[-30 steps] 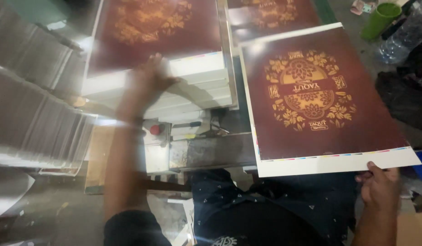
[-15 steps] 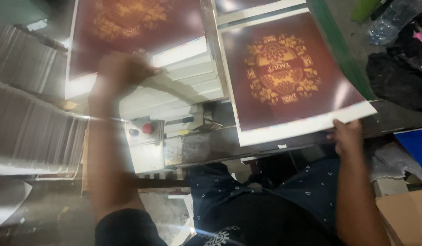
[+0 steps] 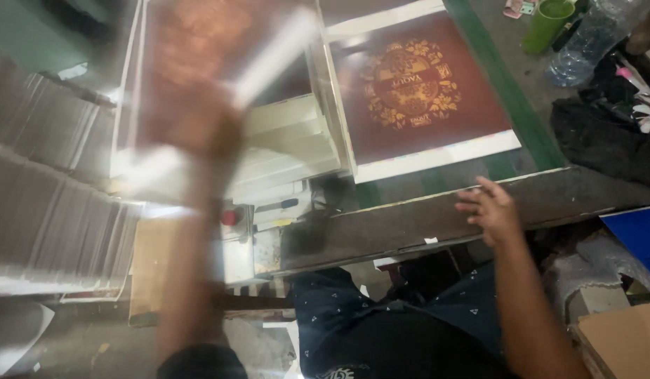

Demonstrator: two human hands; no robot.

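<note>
A printed sheet (image 3: 423, 91) lies flat at upper centre of the frame, on the table (image 3: 409, 224). Left of it sits a paper stack (image 3: 283, 147), with a blurred sheet (image 3: 220, 77) over it at upper left. The left hand (image 3: 206, 130) is on that blurred sheet. The right hand (image 3: 490, 210) rests on the table edge, below and right of the printed sheet, apart from it. A cup (image 3: 546, 24) and bottle (image 3: 595, 38) stand at upper right. A button (image 3: 229, 217) sits below the stack.
</note>
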